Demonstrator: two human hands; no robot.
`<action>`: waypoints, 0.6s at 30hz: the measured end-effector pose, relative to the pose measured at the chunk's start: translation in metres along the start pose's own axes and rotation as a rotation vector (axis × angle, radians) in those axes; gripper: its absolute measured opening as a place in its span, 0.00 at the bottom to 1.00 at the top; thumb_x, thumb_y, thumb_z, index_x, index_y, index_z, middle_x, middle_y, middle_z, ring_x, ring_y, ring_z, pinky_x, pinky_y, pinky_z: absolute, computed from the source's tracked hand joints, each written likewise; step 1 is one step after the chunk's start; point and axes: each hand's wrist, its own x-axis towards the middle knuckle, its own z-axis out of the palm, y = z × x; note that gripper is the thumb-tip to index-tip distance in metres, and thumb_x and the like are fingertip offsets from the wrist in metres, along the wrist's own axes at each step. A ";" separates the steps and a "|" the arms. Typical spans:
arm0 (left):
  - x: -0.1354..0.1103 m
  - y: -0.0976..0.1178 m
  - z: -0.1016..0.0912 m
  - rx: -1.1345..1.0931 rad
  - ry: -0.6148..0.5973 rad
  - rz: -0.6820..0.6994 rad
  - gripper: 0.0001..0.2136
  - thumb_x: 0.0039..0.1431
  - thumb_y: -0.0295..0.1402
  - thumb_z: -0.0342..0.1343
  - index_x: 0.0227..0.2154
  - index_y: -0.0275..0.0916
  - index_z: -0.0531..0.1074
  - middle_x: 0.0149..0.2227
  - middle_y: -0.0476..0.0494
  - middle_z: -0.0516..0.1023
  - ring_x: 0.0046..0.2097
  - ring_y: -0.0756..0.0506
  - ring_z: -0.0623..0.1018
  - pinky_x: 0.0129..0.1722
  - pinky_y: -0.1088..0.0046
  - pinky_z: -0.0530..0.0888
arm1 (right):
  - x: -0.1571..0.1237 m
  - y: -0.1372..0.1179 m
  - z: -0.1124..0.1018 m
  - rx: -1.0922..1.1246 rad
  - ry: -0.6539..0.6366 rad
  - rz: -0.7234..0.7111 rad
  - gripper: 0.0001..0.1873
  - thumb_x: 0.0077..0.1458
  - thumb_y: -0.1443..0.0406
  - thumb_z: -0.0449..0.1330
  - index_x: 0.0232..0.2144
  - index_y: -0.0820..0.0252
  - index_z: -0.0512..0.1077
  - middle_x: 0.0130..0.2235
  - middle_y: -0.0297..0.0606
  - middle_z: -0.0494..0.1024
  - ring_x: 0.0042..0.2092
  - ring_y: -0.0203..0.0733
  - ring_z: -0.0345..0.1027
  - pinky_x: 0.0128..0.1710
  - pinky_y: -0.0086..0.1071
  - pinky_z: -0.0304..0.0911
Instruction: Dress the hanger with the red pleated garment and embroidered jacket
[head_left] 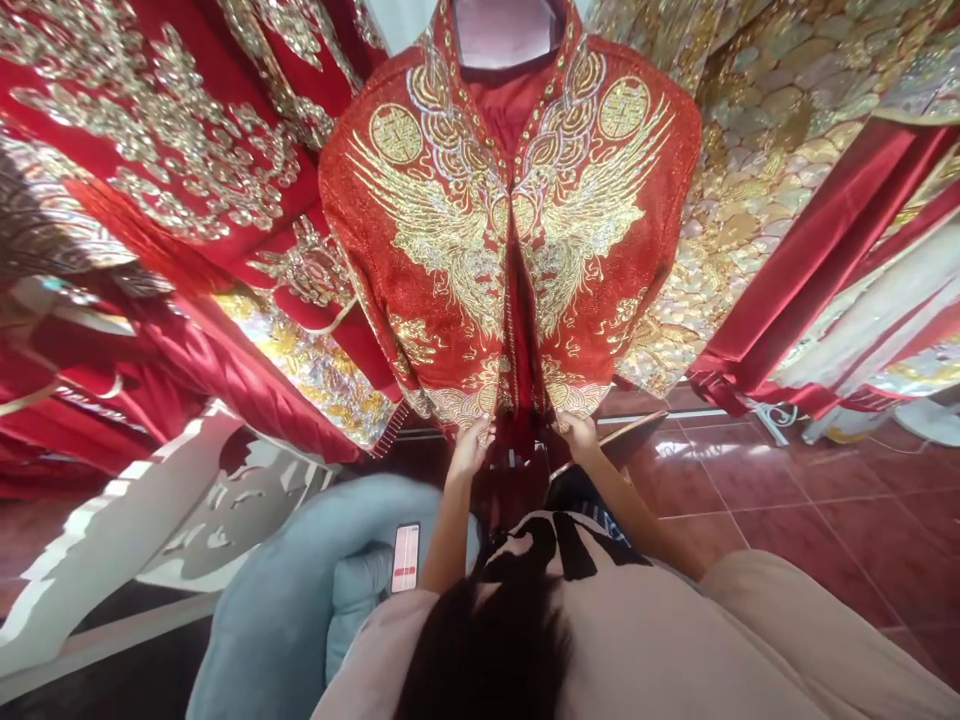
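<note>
A red jacket [457, 210] with gold embroidery hangs upright straight ahead, its front parted down the middle. The embroidery shows wings on both sides and a round emblem near each shoulder. My left hand [472, 445] pinches the lower front edge of the jacket, left of the gap. On the other side of the gap, my right hand [577, 434] grips the opposite lower front corner. Both sets of fingers are closed on the cloth. Inside the opening, the dark red interior is in shadow.
Red and gold garments hang close on both sides, with beaded red cloth [225, 150] at left and gold sequined fabric [772, 160] at right. A grey-blue cushioned seat [270, 570] holds a phone [406, 557]. A white carved frame [172, 500] stands at left, above tiled floor [810, 510] at right.
</note>
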 end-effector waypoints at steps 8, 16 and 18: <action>-0.020 -0.014 0.026 -0.032 -0.110 0.027 0.14 0.37 0.32 0.69 0.27 0.36 0.72 0.27 0.50 0.76 0.25 0.53 0.72 0.25 0.78 0.69 | -0.033 -0.009 0.018 0.183 0.105 0.034 0.14 0.29 0.68 0.66 0.21 0.61 0.64 0.18 0.27 0.67 0.19 0.27 0.58 0.16 0.21 0.54; -0.039 -0.021 0.055 -0.056 -0.177 0.016 0.18 0.31 0.33 0.71 0.27 0.35 0.72 0.27 0.48 0.77 0.28 0.50 0.76 0.31 0.75 0.73 | -0.064 -0.018 0.035 0.323 -0.074 0.183 0.13 0.29 0.70 0.68 0.23 0.64 0.70 0.25 0.34 0.75 0.26 0.30 0.68 0.26 0.22 0.65; -0.042 -0.024 0.059 -0.087 -0.174 0.052 0.19 0.31 0.34 0.71 0.29 0.35 0.73 0.29 0.48 0.77 0.29 0.51 0.76 0.32 0.75 0.73 | -0.066 -0.020 0.037 0.359 -0.090 0.197 0.12 0.29 0.71 0.68 0.21 0.62 0.68 0.25 0.32 0.75 0.26 0.29 0.68 0.27 0.22 0.66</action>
